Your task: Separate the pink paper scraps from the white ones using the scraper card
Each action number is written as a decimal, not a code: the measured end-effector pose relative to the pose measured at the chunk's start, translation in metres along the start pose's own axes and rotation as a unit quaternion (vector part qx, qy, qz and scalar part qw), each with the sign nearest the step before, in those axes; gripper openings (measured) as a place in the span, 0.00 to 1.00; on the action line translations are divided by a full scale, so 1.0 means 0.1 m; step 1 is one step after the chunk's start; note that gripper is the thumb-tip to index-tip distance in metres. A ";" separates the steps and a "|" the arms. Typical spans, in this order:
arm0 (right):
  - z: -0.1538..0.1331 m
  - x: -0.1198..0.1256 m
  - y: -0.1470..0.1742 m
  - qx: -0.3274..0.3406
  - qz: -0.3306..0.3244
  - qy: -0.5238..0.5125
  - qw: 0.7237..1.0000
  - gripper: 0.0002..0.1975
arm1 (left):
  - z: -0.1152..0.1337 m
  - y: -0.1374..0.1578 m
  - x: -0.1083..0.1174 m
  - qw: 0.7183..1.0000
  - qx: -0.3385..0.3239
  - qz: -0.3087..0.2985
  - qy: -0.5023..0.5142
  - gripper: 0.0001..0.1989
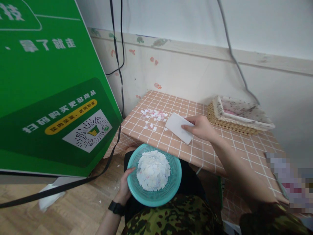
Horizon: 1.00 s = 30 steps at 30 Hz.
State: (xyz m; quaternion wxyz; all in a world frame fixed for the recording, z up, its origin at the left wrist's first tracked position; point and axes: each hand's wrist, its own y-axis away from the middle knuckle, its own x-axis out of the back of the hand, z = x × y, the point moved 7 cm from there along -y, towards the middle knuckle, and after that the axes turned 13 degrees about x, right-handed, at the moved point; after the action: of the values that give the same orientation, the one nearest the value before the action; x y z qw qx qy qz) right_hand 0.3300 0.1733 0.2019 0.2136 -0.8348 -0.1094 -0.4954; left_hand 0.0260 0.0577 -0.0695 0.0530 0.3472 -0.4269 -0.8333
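Observation:
My right hand (201, 127) is closed on a flat white card (178, 126), tilted above the checked tabletop. Just left of the card lie loose paper scraps (153, 115), white with some pink, scattered on the cloth. Below the table's front edge, over my lap, is a round turquoise plastic basket (172, 192). Heaped in its middle is a mound of small white paper scraps (153, 170). My left hand (127, 183) grips the basket's left rim, thumb on top; its other fingers are hidden beneath.
A wicker basket (212, 114) with a cloth lining stands at the back right of the table (207, 156). To the left rises a big green printed panel (49, 75). A black strap (114, 148) hangs before it. A grey cable (231, 49) runs down the wall.

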 end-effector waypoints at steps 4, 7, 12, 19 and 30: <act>0.05 0.01 0.01 -0.017 -0.020 0.016 1.000 0.12 | 0.00 -0.02 0.03 1.000 0.000 0.007 0.000 0.09; -0.01 -0.06 -0.02 -0.008 -0.029 -0.019 0.999 0.12 | -0.01 -0.02 0.01 1.000 0.008 0.003 -0.002 0.09; -0.04 -0.08 -0.04 -0.008 -0.008 -0.038 0.999 0.11 | 0.00 -0.01 -0.01 1.000 0.002 -0.005 -0.001 0.09; -0.13 -0.21 0.04 0.005 -0.021 -0.063 0.998 0.11 | -0.02 -0.03 0.04 1.000 0.003 0.008 0.000 0.11; -0.17 -0.34 0.20 -0.013 0.011 -0.110 0.994 0.10 | -0.03 -0.09 0.06 1.000 0.000 -0.012 0.006 0.11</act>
State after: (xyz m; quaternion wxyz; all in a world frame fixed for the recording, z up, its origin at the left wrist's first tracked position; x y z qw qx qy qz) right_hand 0.3081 0.1483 0.1740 0.1952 -0.8881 -0.1164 -0.3996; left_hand 0.0249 0.0588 -0.0805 0.0452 0.3571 -0.4221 -0.8320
